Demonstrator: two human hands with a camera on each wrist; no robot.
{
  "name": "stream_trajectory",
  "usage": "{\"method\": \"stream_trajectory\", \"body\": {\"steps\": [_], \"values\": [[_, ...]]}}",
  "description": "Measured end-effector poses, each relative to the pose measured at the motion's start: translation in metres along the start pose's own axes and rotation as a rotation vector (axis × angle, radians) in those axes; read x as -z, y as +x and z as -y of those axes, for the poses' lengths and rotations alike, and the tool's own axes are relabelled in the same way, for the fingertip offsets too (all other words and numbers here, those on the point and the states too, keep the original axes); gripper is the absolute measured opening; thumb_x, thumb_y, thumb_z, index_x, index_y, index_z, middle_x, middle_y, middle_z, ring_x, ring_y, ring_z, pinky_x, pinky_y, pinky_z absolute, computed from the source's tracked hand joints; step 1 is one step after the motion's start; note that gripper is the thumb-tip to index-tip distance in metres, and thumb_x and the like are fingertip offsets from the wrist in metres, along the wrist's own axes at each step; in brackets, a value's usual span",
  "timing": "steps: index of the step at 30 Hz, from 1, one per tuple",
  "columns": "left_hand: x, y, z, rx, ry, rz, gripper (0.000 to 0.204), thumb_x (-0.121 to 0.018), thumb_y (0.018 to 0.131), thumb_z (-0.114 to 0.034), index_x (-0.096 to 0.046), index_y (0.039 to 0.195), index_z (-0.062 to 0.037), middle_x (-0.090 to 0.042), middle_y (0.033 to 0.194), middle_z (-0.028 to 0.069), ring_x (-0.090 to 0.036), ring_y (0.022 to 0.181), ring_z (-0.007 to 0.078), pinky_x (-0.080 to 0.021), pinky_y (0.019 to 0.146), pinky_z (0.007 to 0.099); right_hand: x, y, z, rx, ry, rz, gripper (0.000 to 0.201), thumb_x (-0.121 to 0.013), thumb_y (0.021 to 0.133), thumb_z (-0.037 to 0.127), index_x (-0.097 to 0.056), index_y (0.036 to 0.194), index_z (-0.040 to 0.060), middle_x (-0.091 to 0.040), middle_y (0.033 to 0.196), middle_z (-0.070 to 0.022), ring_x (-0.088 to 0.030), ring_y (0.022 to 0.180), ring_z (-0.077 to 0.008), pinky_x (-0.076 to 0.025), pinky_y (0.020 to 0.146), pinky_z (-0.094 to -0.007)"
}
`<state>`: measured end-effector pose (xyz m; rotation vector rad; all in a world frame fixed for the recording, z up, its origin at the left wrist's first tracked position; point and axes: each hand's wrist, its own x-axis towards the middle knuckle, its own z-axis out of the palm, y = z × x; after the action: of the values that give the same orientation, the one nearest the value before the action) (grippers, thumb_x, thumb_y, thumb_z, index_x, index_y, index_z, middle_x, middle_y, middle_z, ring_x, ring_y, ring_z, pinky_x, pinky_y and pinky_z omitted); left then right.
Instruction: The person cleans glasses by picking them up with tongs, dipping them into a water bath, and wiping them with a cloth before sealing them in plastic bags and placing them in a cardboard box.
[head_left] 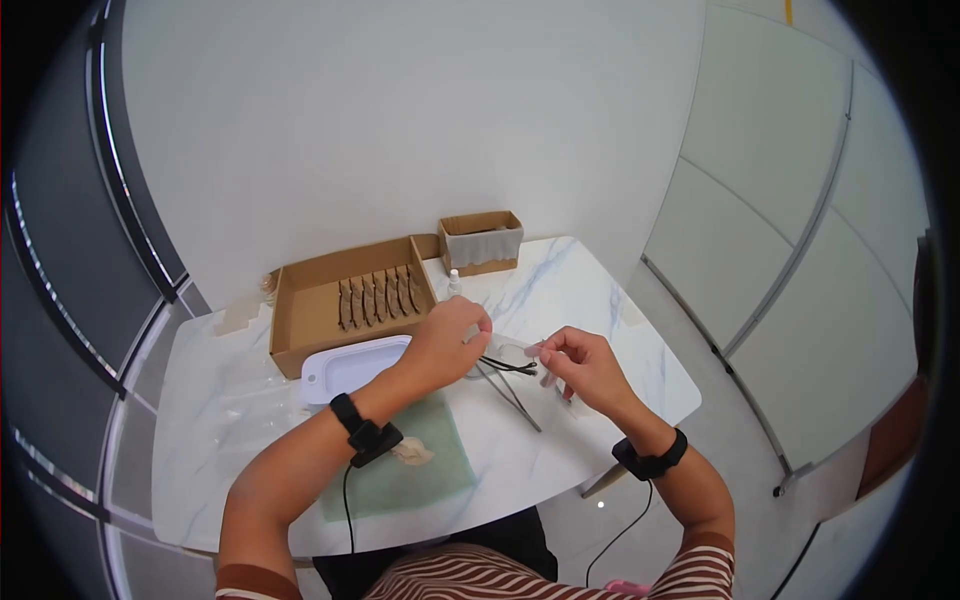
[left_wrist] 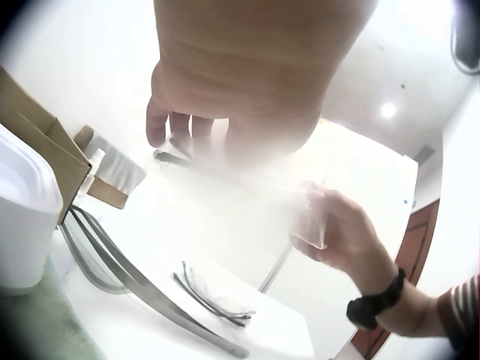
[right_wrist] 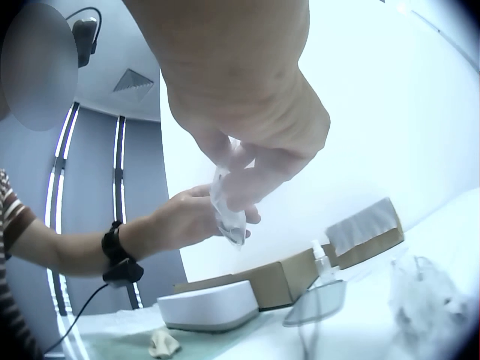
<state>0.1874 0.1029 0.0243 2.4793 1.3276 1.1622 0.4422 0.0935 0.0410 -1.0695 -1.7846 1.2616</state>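
Observation:
Both hands are raised over the table's right half, with thin clear plastic [head_left: 512,348] stretched between them. The left hand [head_left: 440,345] holds one end; a dark, thin piece [left_wrist: 174,158] shows by its fingers in the left wrist view, its link to the plastic unclear. The right hand [head_left: 590,375] pinches the other end between thumb and fingers; in the right wrist view the crumpled plastic [right_wrist: 228,214] hangs at its fingertips. Below lie glasses with grey temples [left_wrist: 142,286] and glasses with dark temples [left_wrist: 206,304]. Glare and blur hide the left fingertips.
Several dark-framed glasses [head_left: 375,297] stand in a row in a cardboard tray [head_left: 292,345]. Nearby are a white basin [head_left: 318,385], a spray bottle [head_left: 454,282] and a lined small box [head_left: 480,262]. A beige cloth [head_left: 411,451] rests on a green mat [head_left: 445,475]; clear bags [head_left: 250,415] lie left.

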Motion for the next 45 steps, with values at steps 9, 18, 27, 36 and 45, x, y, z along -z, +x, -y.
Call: {"method": "stream_trajectory", "body": {"steps": [9, 18, 27, 36, 45], "values": [[0.056, -0.090, 0.001, 0.757, -0.960, -0.173, 0.038, -0.058, 0.104, -0.032, -0.055, 0.131, -0.0061, -0.062, 0.119, 0.0068, -0.063, 0.109, 0.0178, -0.055, 0.090, 0.0338, -0.056, 0.031, 0.040, 0.163, 0.243, 0.119, 0.016, -0.062, 0.101, 0.020, -0.060, 0.098, 0.0047, -0.076, 0.104, -0.0132, -0.071, 0.075, -0.0107, -0.050, 0.048, -0.0217], [0.089, -0.121, 0.037, 0.674, -1.139, -0.427, 0.023, -0.059, 0.104, -0.029, -0.063, 0.107, -0.0062, -0.067, 0.093, 0.0051, -0.066, 0.074, 0.0146, -0.051, 0.056, 0.0246, -0.109, 0.063, 0.043, 0.259, 0.230, 0.181, 0.018, -0.062, 0.101, 0.020, -0.066, 0.108, 0.0040, -0.074, 0.098, -0.0054, -0.066, 0.079, -0.0076, -0.053, 0.061, -0.0225], [0.142, -0.129, 0.059, 0.663, -0.885, -0.802, 0.018, -0.061, 0.101, -0.022, -0.064, 0.095, -0.0056, -0.064, 0.075, 0.0021, -0.057, 0.057, 0.0076, -0.045, 0.048, 0.0213, -0.165, 0.092, 0.037, 0.328, 0.376, 0.032, 0.017, -0.068, 0.097, 0.015, -0.068, 0.108, 0.0023, -0.071, 0.093, -0.0031, -0.064, 0.077, -0.0094, -0.053, 0.062, -0.0237], [0.132, -0.125, 0.060, 0.743, -0.635, -0.796, 0.019, -0.059, 0.102, -0.022, -0.063, 0.093, -0.0057, -0.061, 0.073, 0.0003, -0.053, 0.054, 0.0056, -0.043, 0.048, 0.0205, -0.174, 0.106, 0.019, 0.275, 0.421, 0.184, 0.014, -0.069, 0.095, 0.010, -0.074, 0.104, 0.0000, -0.068, 0.093, -0.0044, -0.064, 0.074, -0.0109, -0.052, 0.056, -0.0242], [0.126, -0.127, 0.064, 0.722, -0.668, -0.813, 0.016, -0.061, 0.101, -0.019, -0.065, 0.095, -0.0043, -0.062, 0.075, 0.0003, -0.056, 0.055, 0.0059, -0.044, 0.047, 0.0201, -0.172, 0.115, 0.006, 0.244, 0.320, 0.212, 0.017, -0.070, 0.095, 0.009, -0.076, 0.108, -0.0002, -0.070, 0.093, -0.0043, -0.066, 0.074, -0.0103, -0.051, 0.055, -0.0232]]}}
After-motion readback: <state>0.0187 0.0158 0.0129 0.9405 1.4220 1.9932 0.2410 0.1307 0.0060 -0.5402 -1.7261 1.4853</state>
